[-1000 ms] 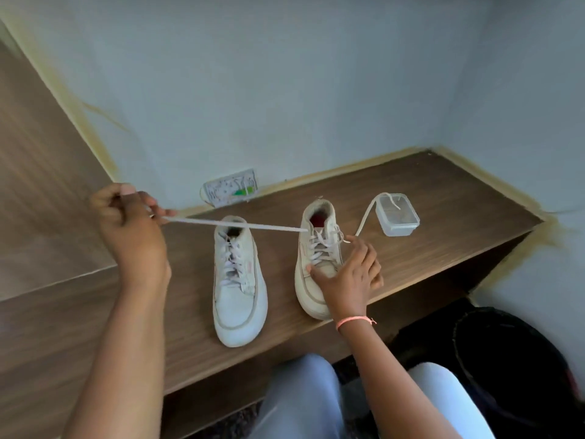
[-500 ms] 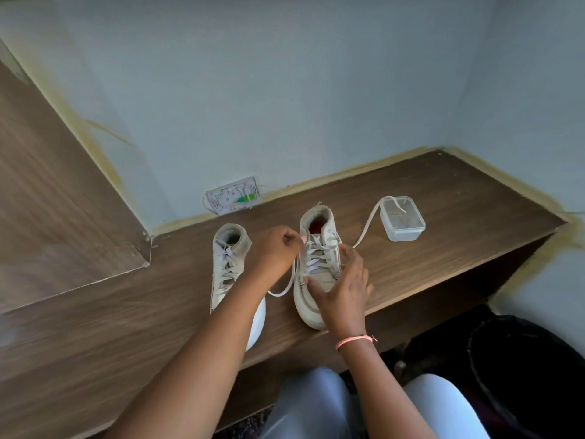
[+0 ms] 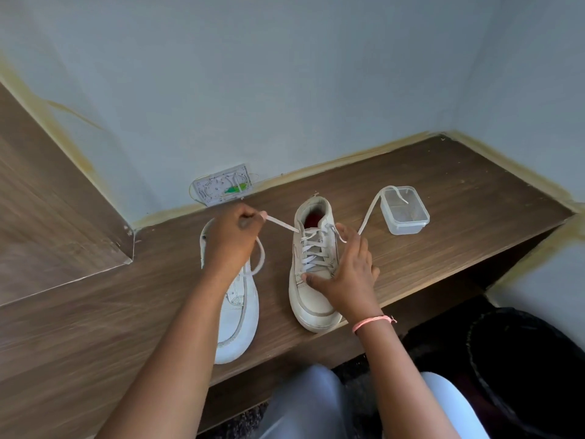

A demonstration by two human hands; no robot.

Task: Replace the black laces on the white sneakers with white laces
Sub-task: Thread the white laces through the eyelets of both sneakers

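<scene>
- L hand is fisted round one end of the white lace, pinched near the top eyelets & drawn taut up-left from the shoe; slack loops below the wrist, over the left sneaker.
- R hand lies on the right sneaker: thumb pressing the vamp below the lacing, fingers spread down the outer side, steadying it. Index tip is right by the other lace end – prob. touching, but can't tell if it's pinched.
- That other lace end runs right, w/ its tip draped into the clear plastic tub.
- Both sneakers sit on the wooden shelf, toes toward the person. Both look laced in white; no black lace in sight.
- Handling, my read: lace is flat, soft, v. light – no stiffness, so it twists & slips back through eyelets if let go. Best held close to the eyelet or by the stiff tip, w/ even tension.
- Sneaker is light, will skid on smooth wood if pulled w/o a holding hand; brace at vamp/side as now.
</scene>
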